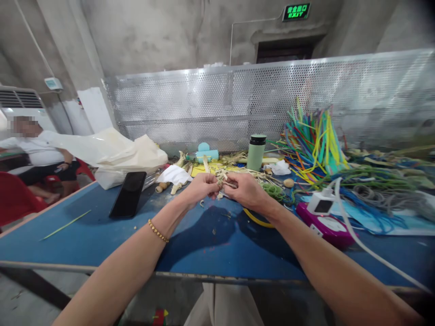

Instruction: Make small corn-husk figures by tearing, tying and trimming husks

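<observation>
Cataloguing from the left: black phone (128, 194), on the tabletop (112, 246); my left hand (204, 188), grip pinched on pale strips (222, 178), mid-scene; my right hand (247, 191), likewise pinching them; green bottle (256, 156), farther off; coloured strands (314, 151), far right. Step in hand, seemingly: fingertip work on the strips. Next move calls for steady, light pinching.

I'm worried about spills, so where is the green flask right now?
In the head view, the green flask stands right of centre, just beyond the right hand, with the perforated metal screen behind it.
</observation>
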`<state>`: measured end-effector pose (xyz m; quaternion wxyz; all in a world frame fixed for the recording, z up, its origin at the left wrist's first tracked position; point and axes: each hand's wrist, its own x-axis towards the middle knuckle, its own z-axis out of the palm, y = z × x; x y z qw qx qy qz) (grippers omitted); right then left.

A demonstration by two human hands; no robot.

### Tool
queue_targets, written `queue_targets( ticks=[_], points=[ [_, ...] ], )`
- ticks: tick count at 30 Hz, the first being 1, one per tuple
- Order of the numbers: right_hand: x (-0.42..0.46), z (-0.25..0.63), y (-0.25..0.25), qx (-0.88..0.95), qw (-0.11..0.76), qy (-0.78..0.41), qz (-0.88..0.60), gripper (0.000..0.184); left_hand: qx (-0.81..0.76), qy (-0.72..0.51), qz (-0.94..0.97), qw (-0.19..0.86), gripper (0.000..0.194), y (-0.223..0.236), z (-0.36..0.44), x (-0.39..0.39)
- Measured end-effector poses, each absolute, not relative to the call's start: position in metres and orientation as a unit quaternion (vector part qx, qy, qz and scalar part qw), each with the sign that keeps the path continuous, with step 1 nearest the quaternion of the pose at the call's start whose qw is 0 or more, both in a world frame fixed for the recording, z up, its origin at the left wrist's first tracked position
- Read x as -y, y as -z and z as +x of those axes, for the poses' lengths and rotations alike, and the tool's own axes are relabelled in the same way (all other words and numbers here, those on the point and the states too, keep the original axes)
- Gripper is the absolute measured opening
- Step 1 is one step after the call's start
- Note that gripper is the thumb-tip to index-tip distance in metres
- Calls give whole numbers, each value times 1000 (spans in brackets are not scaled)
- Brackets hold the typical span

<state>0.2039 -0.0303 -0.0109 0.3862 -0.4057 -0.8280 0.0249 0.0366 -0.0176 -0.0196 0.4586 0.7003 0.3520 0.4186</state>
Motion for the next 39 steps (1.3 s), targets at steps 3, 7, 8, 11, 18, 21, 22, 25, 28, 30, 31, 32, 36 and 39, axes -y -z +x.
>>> queue_targets(
  ticks=[3, 7, 8, 11, 18, 21, 22, 25, 28, 30, 31, 32, 36, 39],
  points=[
    [31, 208, 7, 836, 362, -91, -403, 18, -375, -411, 724, 407, 9, 21, 36, 16],
    [30, 207, 9, 839, 364, -66, -398, 17, -389, -397, 757, 343, 13, 23, 36, 16],
    [29, 205, 11, 839, 367, -54, -397, 17, -389, -395, 760, 340, 14, 22, 37, 17],
    [28, 202, 14, 838, 376, -23, -395, 16, -389, -395, 752, 356, 14, 21, 40, 21],
    [28, 203, 13, 840, 388, -4, -380, 14, -348, -398, 706, 471, 11, 18, 40, 25],
    [29, 207, 8, 841, 379, -20, -385, 13, -338, -420, 700, 468, 10, 17, 36, 21],
    [29, 209, 6, 841, 378, -19, -386, 11, -340, -425, 698, 465, 10, 16, 35, 20],
    [29, 214, 2, 836, 380, -19, -394, 6, -355, -436, 687, 460, 11, 15, 34, 17],
    [30, 217, -2, 828, 376, -53, -412, 12, -367, -444, 679, 455, 11, 13, 34, 17],
    [31, 218, -4, 825, 374, -100, -411, 16, -375, -447, 680, 446, 11, 12, 34, 18],
    [32, 218, -5, 821, 377, -124, -410, 17, -378, -449, 682, 437, 10, 12, 35, 19],
    [32, 217, -5, 815, 384, -142, -411, 18, -380, -450, 686, 427, 10, 12, 36, 20],
    [33, 215, -4, 802, 408, -160, -406, 17, -381, -456, 706, 386, 10, 12, 37, 21],
    [34, 215, -5, 794, 409, -197, -405, 19, -403, -481, 695, 350, 9, 15, 37, 18]
  ],
)
